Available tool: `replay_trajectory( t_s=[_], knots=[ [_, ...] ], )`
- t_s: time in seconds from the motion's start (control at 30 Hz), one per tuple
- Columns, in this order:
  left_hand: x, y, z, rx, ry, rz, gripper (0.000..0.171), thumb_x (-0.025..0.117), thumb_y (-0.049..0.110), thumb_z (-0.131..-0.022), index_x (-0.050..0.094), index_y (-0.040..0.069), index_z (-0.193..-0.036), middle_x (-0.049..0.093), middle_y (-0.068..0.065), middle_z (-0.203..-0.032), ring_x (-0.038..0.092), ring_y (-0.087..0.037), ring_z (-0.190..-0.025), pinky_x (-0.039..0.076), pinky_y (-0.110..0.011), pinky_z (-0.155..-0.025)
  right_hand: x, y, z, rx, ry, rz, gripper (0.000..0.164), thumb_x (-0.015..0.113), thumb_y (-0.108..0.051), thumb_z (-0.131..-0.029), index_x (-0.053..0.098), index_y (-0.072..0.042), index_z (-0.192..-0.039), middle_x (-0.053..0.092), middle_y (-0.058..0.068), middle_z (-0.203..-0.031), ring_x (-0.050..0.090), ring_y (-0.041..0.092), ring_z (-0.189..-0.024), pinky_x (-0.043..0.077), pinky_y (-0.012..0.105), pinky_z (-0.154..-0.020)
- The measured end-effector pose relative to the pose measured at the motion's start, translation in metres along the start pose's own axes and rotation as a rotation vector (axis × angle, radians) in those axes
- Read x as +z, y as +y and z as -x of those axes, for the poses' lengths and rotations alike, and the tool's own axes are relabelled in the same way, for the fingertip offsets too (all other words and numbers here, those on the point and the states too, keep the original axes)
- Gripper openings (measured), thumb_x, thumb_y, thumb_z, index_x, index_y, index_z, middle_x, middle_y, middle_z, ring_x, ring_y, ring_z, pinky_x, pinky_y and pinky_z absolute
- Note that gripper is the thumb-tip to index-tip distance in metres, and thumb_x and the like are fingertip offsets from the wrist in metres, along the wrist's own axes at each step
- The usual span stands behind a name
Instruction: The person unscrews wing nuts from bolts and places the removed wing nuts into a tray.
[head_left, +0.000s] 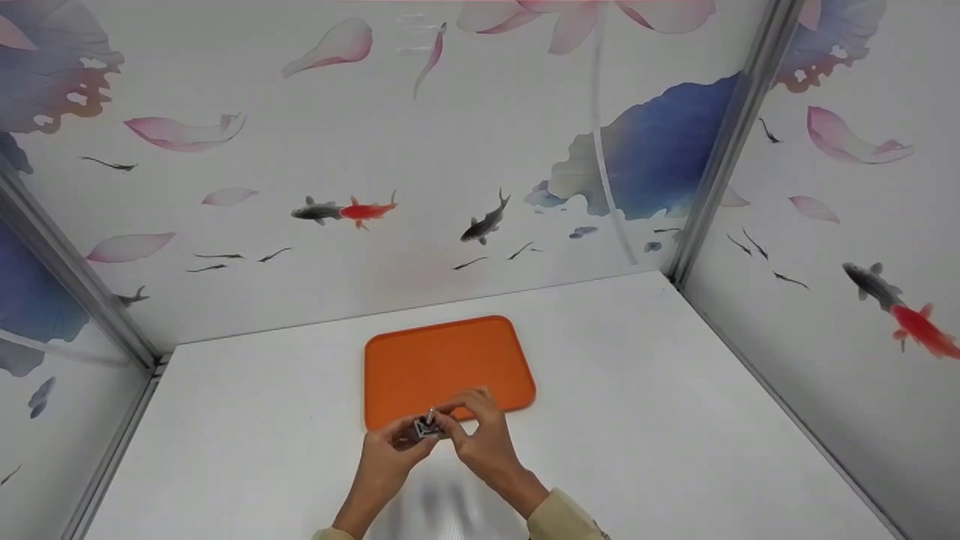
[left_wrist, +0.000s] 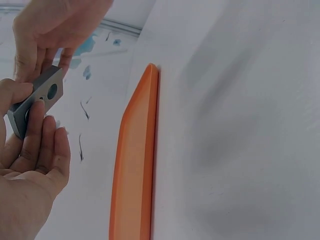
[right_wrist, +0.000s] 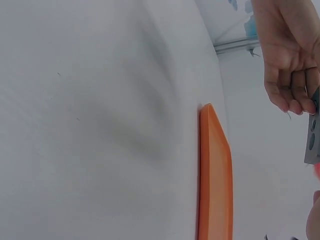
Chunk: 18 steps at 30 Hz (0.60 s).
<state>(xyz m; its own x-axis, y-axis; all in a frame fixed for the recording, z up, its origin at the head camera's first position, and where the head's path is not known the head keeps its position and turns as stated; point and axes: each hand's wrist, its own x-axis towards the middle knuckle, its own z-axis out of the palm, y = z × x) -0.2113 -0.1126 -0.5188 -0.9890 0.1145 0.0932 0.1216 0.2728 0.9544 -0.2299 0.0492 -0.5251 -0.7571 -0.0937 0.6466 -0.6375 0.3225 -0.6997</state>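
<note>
A grey metal block with round holes through it is up in the air above the near edge of the orange tray. My left hand grips the block, the thumb on one side and the fingertips on the face with holes in the left wrist view. At the block's other side, my right hand has thumb and forefinger brought together on a small silvery piece that stands up at the block. The fingertips hide most of this piece, and its kind does not show. In the right wrist view the metal block is cut by the frame edge.
The orange tray lies flat on a white table, beyond my hands. Printed wall panels with fish and petals enclose the table at the back and sides, joined by metal corner posts.
</note>
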Motion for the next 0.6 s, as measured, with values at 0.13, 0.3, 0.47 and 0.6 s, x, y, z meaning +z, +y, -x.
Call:
replay_trajectory(
  t_s=[0.13,0.3,0.47,0.6],
  knots=[
    [-0.0004,0.0007,0.0004,0.004,0.007,-0.012,0.044,0.073,0.031,-0.076,0.064,0.005,-0.11,0.068,-0.01,-0.1,0.064,-0.016,-0.088,0.054,-0.02,-0.074,0.0004,0.0006,0.0001,0.008,0.007,0.023,0.008,0.067,-0.02,-0.083,0.063,-0.023,-0.09,0.061,-0.013,-0.087,0.051,0.006,-0.088,0.046,0.028,-0.079],
    [-0.0019,0.0016,0.0016,-0.004,0.006,0.0,0.043,0.073,0.031,-0.076,0.065,0.005,-0.11,0.068,-0.01,-0.099,0.064,-0.015,-0.088,0.053,-0.019,-0.074,0.0014,0.0007,0.0004,-0.016,0.025,0.021,0.008,0.067,-0.023,-0.083,0.062,-0.025,-0.089,0.059,-0.017,-0.086,0.05,0.004,-0.088,0.046,0.026,-0.078],
    [-0.0022,0.0008,0.003,-0.007,0.01,-0.008,0.044,0.074,0.031,-0.075,0.065,0.006,-0.109,0.068,-0.01,-0.099,0.064,-0.015,-0.088,0.053,-0.019,-0.074,0.0021,0.0005,0.0011,-0.037,0.008,0.009,0.007,0.066,-0.023,-0.084,0.064,-0.026,-0.09,0.061,-0.016,-0.087,0.051,0.004,-0.087,0.047,0.026,-0.076],
    [-0.0015,0.0002,0.0038,-0.012,0.01,-0.003,0.043,0.074,0.03,-0.075,0.065,0.006,-0.109,0.068,-0.01,-0.099,0.064,-0.016,-0.088,0.054,-0.02,-0.074,0.002,0.0004,0.0013,-0.036,-0.013,0.006,0.012,0.066,-0.013,-0.084,0.066,-0.023,-0.09,0.063,-0.011,-0.087,0.052,0.008,-0.088,0.048,0.03,-0.076]
  ],
)
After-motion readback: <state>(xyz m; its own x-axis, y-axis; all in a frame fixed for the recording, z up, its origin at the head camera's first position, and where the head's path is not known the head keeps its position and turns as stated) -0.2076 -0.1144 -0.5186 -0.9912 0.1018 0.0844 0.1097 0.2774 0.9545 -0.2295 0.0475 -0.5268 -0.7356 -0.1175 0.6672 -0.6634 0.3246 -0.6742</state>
